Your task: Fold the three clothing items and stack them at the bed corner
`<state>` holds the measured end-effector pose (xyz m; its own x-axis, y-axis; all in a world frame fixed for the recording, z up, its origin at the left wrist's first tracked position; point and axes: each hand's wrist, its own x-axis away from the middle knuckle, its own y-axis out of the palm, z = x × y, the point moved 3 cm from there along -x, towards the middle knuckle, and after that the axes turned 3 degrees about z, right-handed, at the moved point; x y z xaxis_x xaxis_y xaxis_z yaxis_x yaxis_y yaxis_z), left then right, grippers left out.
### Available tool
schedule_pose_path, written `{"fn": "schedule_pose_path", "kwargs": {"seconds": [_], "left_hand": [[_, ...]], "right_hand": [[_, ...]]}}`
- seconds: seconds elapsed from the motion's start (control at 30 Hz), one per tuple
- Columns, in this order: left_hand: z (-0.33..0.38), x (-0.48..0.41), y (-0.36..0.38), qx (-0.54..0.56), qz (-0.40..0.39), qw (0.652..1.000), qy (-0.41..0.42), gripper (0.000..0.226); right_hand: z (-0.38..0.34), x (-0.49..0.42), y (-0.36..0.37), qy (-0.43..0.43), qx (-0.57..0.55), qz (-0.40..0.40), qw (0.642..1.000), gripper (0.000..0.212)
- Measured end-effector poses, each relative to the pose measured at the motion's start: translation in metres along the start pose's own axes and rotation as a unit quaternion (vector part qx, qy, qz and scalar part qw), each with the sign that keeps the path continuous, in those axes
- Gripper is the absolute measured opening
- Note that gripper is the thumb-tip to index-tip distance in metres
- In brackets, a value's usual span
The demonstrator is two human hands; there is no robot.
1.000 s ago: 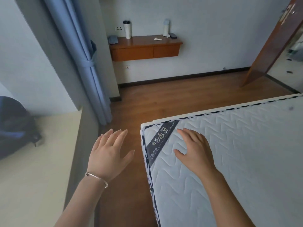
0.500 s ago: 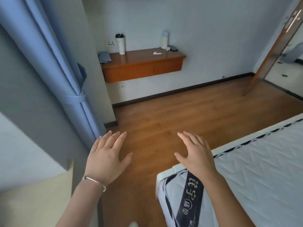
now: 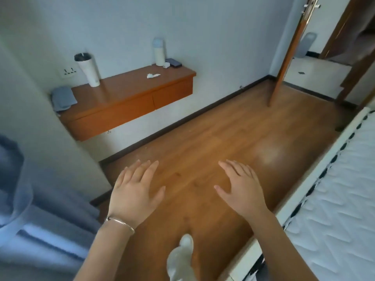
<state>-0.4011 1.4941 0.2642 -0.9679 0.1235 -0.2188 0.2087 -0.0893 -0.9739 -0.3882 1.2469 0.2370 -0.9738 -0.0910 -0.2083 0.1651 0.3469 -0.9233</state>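
Your left hand (image 3: 134,191) and right hand (image 3: 241,191) hover palm down over the wooden floor (image 3: 203,138), fingers straight and loose, grasping nothing. The mattress (image 3: 334,199) edge runs just beside your right forearm. None of the three clothing items is in view. Farther off, a wall shelf (image 3: 129,98) carries a tumbler (image 3: 89,69) and a bottle (image 3: 158,51). Folding looks not yet begun; you likely need to find a garment first.

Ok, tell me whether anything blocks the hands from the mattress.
Nothing visible does: the right hand hangs open beside the mattress edge, the left hand over the floor. No clothes show on the mattress.
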Motion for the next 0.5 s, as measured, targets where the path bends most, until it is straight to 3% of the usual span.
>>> {"fn": "schedule_pose_path", "kwargs": {"seconds": [0.23, 0.5], "left_hand": [[0.022, -0.209, 0.034, 0.017, 0.001, 0.995, 0.102, 0.061], [0.123, -0.369, 0.079, 0.065, -0.027, 0.957, 0.280, 0.063]], "right_hand": [[0.059, -0.153, 0.009, 0.095, 0.030, 0.021, 0.995, 0.069], [0.169, -0.206, -0.026, 0.254, 0.074, 0.110, 0.958, 0.067]]}}
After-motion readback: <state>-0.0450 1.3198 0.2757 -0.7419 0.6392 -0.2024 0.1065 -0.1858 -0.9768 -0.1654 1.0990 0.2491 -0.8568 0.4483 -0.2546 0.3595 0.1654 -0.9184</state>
